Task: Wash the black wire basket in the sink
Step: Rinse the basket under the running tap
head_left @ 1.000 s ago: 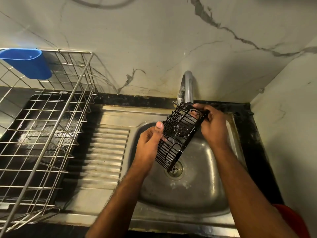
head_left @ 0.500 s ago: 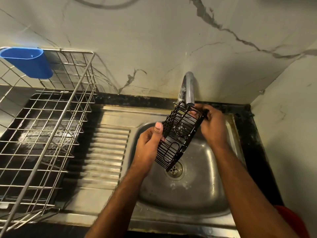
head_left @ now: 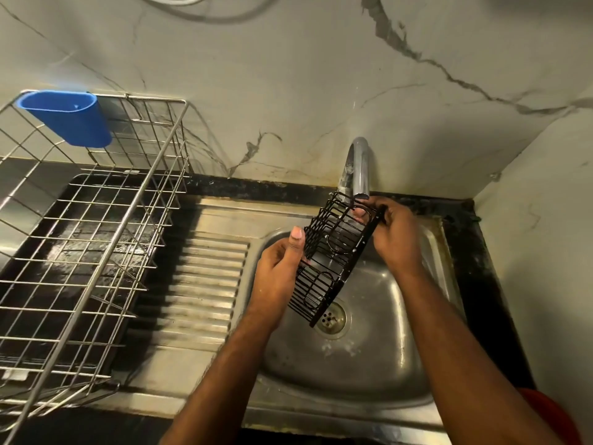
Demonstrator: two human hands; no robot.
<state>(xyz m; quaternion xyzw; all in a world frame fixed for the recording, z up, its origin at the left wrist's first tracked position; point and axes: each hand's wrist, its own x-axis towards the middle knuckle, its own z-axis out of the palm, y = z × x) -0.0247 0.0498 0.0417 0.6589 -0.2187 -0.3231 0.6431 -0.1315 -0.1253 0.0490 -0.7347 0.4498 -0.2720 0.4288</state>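
The black wire basket [head_left: 333, 261] hangs tilted over the steel sink [head_left: 378, 374], its upper end just under the tap spout [head_left: 359, 168] and its lower end near the drain [head_left: 330, 317]. My left hand [head_left: 280, 268] grips its left side, thumb up along the wires. My right hand [head_left: 396, 234] holds its upper right corner, fingers curled over the rim. A thin stream of water seems to run from the tap through the basket.
A ribbed steel drainboard [head_left: 205, 284] lies left of the bowl. Further left stands a large silver wire dish rack [head_left: 96, 245] with a blue plastic cup holder [head_left: 69, 118] hooked on its back. Marble walls close in behind and on the right. Something red [head_left: 555, 412] sits at bottom right.
Both hands keep their hold on the basket. The basket has shifted very slightly under the tap; otherwise nothing has moved.
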